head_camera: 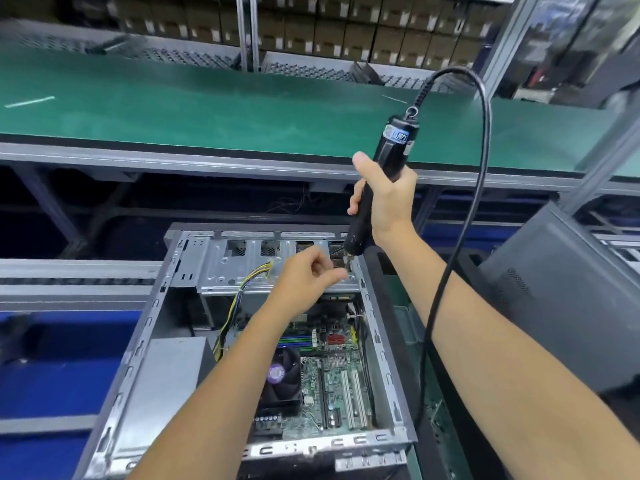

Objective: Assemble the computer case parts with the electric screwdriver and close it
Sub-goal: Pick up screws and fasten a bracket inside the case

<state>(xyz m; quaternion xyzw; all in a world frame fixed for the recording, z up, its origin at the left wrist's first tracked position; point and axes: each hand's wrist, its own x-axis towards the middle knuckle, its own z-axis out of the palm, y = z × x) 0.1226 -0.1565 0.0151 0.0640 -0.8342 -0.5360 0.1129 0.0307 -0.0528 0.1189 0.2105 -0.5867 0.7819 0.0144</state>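
Observation:
An open grey computer case [145, 344] lies on its side in front of me, its motherboard [332, 382] with a black fan exposed. My right hand [384, 199] grips the black electric screwdriver [391, 150] almost upright, its bit down at the far right corner of the silver drive cage [221, 265]. My left hand [308, 275] reaches in beside the bit, thumb and fingertips pinched together at its tip; whatever small thing they hold is too small to make out. The screwdriver's black cable [481, 161] loops up and down past my right forearm.
A grey side panel [561, 292] leans at the right of the case. A green conveyor belt [207, 109] runs across behind, with stacked cartons on shelves beyond. Yellow and black wires [239, 303] hang inside the case. Blue surface lies at the left.

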